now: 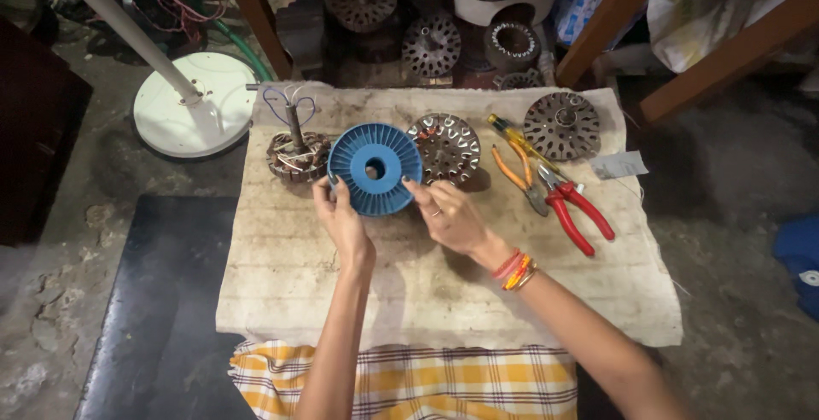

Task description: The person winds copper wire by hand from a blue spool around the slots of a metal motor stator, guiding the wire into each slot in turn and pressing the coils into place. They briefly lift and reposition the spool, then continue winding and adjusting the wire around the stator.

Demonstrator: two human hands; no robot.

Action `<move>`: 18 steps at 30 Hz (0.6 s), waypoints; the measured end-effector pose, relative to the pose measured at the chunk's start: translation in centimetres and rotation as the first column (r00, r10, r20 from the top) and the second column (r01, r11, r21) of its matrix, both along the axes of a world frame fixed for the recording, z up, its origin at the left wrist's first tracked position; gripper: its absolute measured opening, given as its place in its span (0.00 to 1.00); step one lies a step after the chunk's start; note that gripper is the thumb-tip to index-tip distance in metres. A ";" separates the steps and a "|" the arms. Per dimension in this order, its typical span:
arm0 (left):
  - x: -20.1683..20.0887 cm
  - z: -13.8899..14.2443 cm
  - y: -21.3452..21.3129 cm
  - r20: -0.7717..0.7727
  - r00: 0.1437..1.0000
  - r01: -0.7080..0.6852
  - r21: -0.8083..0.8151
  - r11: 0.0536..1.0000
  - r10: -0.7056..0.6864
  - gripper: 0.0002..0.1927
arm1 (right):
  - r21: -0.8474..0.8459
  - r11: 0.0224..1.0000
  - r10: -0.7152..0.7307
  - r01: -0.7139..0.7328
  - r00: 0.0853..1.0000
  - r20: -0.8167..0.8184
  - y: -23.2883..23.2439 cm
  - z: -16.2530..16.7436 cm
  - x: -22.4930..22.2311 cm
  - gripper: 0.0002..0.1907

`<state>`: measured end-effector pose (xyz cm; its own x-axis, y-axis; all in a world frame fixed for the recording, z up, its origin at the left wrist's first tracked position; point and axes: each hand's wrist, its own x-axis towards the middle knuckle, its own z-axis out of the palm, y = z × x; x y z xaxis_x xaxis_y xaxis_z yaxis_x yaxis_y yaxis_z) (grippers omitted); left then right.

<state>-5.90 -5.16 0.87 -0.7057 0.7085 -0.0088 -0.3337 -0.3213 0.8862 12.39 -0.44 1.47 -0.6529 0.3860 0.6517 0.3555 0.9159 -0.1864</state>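
Observation:
A round blue plastic spool with ribbed spokes and a centre hole sits upright-tilted on a worn cloth mat. My left hand grips its lower left rim. My right hand, with a ring and orange bangles at the wrist, holds its right rim with the fingertips. Left of the spool stands a wound motor stator with a shaft and loose wires. Just right of the spool lies a slotted metal motor cover.
Orange-handled pliers, red-handled pliers and a yellow screwdriver lie right of the hands. Another slotted metal cover sits at the mat's far right. A white fan base stands at left; motor parts and wooden legs crowd the back.

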 end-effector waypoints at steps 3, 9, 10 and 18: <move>-1.3 0.0 0.0 -0.180 0.983 -0.045 -0.051 0.998 0.035 0.04 | 0.078 0.996 0.034 -0.033 0.999 -0.008 1.8 0.6 0.3 0.33; -3.1 -0.5 0.3 -0.225 0.974 -0.009 -0.155 0.988 -0.026 0.06 | 0.151 0.987 -0.058 0.060 0.998 -0.015 5.6 2.7 0.6 0.31; -3.3 -0.6 0.4 -0.229 0.972 0.004 -0.192 0.981 -0.048 0.07 | 0.168 0.984 -0.059 0.062 0.998 -0.024 6.2 3.1 0.6 0.30; -3.8 -0.7 1.1 -0.357 0.934 -0.137 -0.331 0.934 0.011 0.11 | 0.177 0.973 -0.152 0.149 0.988 -0.002 9.8 4.6 0.0 0.34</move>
